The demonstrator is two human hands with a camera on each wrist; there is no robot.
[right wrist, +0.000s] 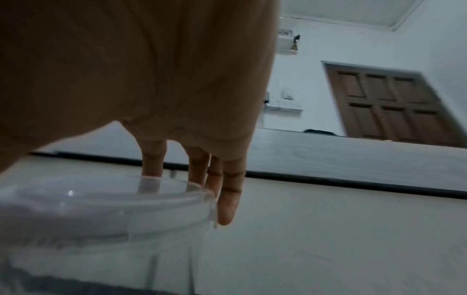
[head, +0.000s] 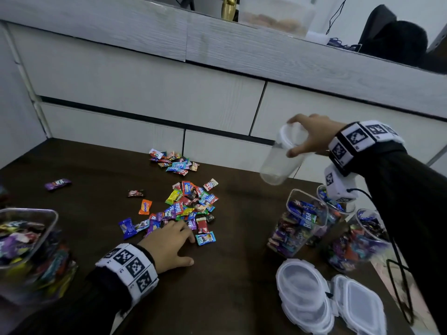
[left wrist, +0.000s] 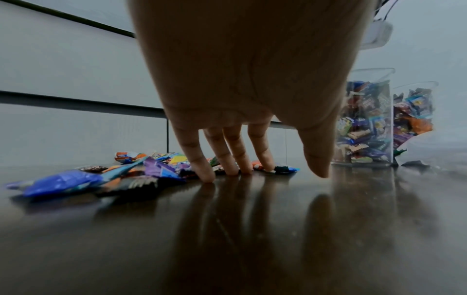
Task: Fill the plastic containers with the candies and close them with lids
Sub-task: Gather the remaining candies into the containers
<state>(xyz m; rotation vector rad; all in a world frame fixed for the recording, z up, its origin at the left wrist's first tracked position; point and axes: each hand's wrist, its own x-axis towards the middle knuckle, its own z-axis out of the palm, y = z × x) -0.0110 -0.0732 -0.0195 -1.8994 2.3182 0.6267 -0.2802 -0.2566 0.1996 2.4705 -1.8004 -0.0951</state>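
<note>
Over the right side of the dark wooden table [head: 229, 286], the right hand [head: 314, 136] is holding an empty clear round container [head: 281, 157] up in the air, tilted, with its grip wrapped around the rim — the fingers [right wrist: 228, 199] are curling over the edge in the right wrist view. Down on the table, the left hand [head: 169, 243] is sitting with a wide, relaxed grip, fingertips [left wrist: 207, 175] touching the near edge of the main pile of wrapped candies [head: 188, 206] and holding nothing. A smaller bunch of candies [head: 173, 162] is lying farther back by the white drawer fronts [head: 145, 93], and a few strays like a purple one [head: 57, 184] are lying off to the left. Three clear containers on the right are standing full of candies — a square one [head: 298, 228] and two behind and beside it. Just in front of them the white lids [head: 304, 296] are lying stacked, not on anything yet. Another filled square container [head: 26, 250] is standing at the left edge.
</note>
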